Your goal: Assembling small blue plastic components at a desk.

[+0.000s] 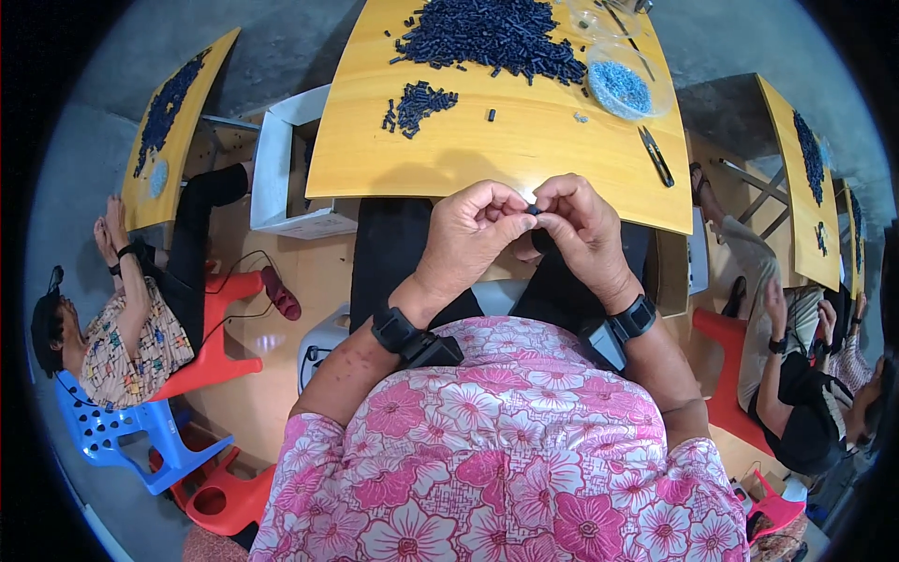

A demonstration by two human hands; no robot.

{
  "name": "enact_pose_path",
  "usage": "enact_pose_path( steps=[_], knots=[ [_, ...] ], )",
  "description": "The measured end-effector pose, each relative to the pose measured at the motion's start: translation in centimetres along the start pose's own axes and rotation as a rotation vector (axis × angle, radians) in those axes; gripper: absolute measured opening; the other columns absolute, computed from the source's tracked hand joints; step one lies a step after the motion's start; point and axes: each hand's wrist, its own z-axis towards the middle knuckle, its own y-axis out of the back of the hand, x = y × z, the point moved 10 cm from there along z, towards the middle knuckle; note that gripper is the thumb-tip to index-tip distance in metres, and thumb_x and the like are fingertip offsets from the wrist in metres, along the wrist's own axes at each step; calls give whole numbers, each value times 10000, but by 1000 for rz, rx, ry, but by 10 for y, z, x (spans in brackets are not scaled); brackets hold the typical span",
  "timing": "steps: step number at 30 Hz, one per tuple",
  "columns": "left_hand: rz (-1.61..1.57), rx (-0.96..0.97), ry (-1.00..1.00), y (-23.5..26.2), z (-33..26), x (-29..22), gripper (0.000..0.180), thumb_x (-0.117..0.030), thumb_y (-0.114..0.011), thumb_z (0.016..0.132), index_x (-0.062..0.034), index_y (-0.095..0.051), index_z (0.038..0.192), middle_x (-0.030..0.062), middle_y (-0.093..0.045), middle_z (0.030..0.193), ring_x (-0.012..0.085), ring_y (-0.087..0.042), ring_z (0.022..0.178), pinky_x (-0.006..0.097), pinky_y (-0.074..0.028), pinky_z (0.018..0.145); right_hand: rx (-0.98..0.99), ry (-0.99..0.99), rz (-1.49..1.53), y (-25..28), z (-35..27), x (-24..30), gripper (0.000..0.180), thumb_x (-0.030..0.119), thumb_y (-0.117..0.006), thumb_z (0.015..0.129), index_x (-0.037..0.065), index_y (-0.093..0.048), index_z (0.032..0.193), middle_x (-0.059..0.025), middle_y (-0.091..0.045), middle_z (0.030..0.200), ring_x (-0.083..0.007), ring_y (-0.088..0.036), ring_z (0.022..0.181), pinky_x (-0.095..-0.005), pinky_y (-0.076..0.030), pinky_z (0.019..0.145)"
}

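Over the table's near edge, my left hand [471, 232] and my right hand [587, 234] meet fingertip to fingertip. Both are closed in a pinch on one small dark cylindrical piece [533, 210], mostly hidden by the fingers. A single matching piece [491, 115] lies alone on the yellow table [384, 169] beyond my hands. To its left is a small heap of dark pieces [421, 106], and a much larger pile [487, 39] spreads across the far side. At the right, a clear bowl [663, 98] contains small light-blue bits [620, 87].
Black thread snips [657, 156] lie near the table's right edge. Another clear container [595, 19] stands behind the bowl. An open white box [281, 159] is left of the table. People sit on stools at similar tables on both sides, including a red stool [220, 328].
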Motion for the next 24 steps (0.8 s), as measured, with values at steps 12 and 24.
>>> enact_pose_path(
  steps=[12, 24],
  knots=[
    [-2, 22, 141, -11, -3, 24, 111, -50, -603, 898, 13, -620, 988, 37, -649, 881, 67, -593, 718, 221, -518, 692, 14, 165, -457, -2, -10, 32, 266, -40, -645, 783, 58, -599, 1026, -88, -624, 915, -210, -632, 847, -294, -502, 755],
    [-400, -28, 240, -9, -12, 49, 112, -87, -586, 923, -22, -599, 1013, 35, -610, 852, 95, -594, 741, 277, -541, 761, -121, -2, 130, -2, -13, -5, 190, -80, -643, 800, 9, -663, 967, -39, -627, 904, -102, -608, 830, -239, -510, 752]
  ],
)
